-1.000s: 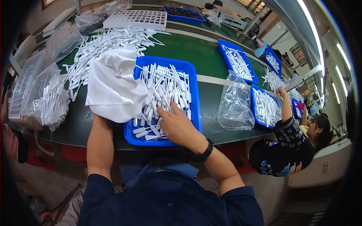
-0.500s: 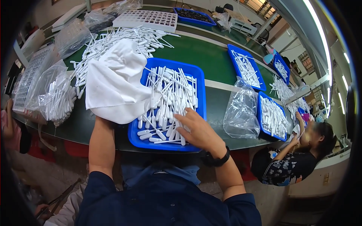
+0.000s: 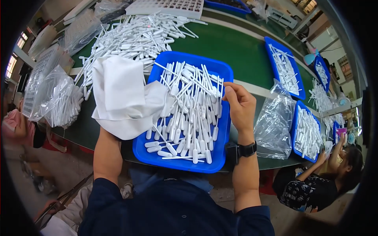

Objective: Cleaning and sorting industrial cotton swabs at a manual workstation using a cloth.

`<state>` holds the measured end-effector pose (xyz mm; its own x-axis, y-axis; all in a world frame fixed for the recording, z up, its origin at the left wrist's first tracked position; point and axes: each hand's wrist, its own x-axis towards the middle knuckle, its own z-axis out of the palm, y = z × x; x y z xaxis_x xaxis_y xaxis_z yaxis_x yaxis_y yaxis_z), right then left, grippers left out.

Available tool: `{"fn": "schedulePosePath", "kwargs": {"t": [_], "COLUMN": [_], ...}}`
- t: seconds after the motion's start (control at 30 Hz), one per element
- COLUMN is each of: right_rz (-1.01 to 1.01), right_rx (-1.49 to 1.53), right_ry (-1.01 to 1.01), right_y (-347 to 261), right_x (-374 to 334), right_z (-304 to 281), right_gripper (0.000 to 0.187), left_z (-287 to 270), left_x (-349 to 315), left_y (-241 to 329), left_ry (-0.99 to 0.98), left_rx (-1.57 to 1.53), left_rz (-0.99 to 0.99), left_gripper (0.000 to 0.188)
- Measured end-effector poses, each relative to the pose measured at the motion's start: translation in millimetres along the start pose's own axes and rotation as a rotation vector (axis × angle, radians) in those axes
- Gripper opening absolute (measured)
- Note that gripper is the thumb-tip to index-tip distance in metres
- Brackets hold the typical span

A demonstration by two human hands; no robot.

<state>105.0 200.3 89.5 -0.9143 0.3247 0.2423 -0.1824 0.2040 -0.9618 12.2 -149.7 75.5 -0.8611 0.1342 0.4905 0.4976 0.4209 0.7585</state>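
Observation:
A white cloth drapes over my left hand and hides its fingers. My left forearm shows below the cloth, beside a blue tray. In the tray lie many white plastic droppers, most with their bulbs toward me and a few crosswise at the near end. My right hand is at the tray's right rim, thumb and fingers curled together near the stem of a dropper. Whether that stem is between the fingertips is hard to make out.
A loose heap of droppers lies on the green belt. Bagged droppers sit at the left. Rightward are a clear plastic bag, more blue trays of droppers and a co-worker. A white holed rack stands behind.
My right hand has gone from the droppers at the tray's near right to its right rim, and its fingers have curled in. The cloth still covers my left hand. The view has shifted.

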Motion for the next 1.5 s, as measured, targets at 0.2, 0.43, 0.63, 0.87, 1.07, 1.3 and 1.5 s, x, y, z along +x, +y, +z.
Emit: {"fn": "schedulePosePath", "kwargs": {"t": [0.2, 0.43, 0.63, 0.87, 1.07, 1.3, 1.5], "right_rz": [0.061, 0.023, 0.117, -0.466, -0.665, -0.492, -0.438], "right_rx": [-0.163, -0.265, -0.272, -0.748, -0.967, -1.013, -0.833], "right_ry": [-0.099, -0.197, -0.344, -0.799, -0.629, -0.518, -0.576], "right_y": [-3, -4, -32, -82, 18, 55, -40], "right_x": [-6, -9, 26, 158, 260, 291, 230], "right_z": [0, 1, -7, 135, 253, 280, 237], "right_gripper": [0.02, 0.02, 0.022, 0.027, 0.028, 0.028, 0.024], "left_z": [24, 21, 3, 18, 33, 40, 55], "left_x": [-6, -23, 2, -17, -22, 13, 1], "left_y": [24, 44, 103, 38, 18, 23, 36], "left_ry": [-0.091, -0.125, -0.588, -0.387, -0.501, -0.318, -0.286], "left_rx": [-0.153, -0.152, -0.252, -0.332, -0.531, -0.76, -1.019], "left_rz": [-0.132, -0.109, 0.139, 0.33, 0.225, 0.578, 0.757], "left_gripper": [0.08, 0.066, 0.082, 0.069, 0.059, 0.054, 0.05]}}
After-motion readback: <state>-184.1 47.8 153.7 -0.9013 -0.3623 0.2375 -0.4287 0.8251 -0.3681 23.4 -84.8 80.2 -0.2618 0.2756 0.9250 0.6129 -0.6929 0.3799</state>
